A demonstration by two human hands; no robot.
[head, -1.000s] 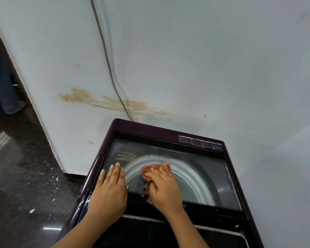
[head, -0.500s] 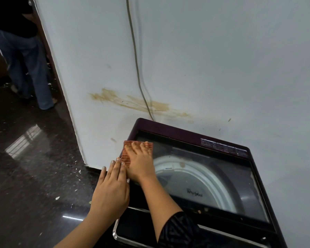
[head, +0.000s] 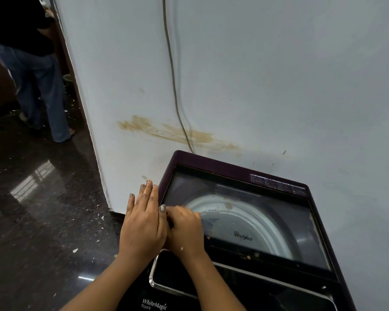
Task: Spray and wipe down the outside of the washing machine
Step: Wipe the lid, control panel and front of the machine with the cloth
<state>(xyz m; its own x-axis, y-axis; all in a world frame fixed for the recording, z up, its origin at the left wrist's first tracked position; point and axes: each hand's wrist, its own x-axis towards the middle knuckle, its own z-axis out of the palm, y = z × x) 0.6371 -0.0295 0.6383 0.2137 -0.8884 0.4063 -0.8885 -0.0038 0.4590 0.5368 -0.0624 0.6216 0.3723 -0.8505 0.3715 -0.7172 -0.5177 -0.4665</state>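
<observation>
Top-loading washing machine [head: 245, 286], at 5 o'clock in the view, stands backed against a stained white wall [head: 256, 75]; its glass lid [head: 252, 209] lies shut, giving a flat surface to wipe. Left hand [head: 143, 225], at the lid's 9 o'clock edge, rests flat with fingers extended and grasps nothing, probably bracing the body. Right hand [head: 184, 230], touching the left, presses palm-down on the glass near that edge; the wiping cloth is hidden beneath it, so its grip cannot be told. No spray bottle is in view.
</observation>
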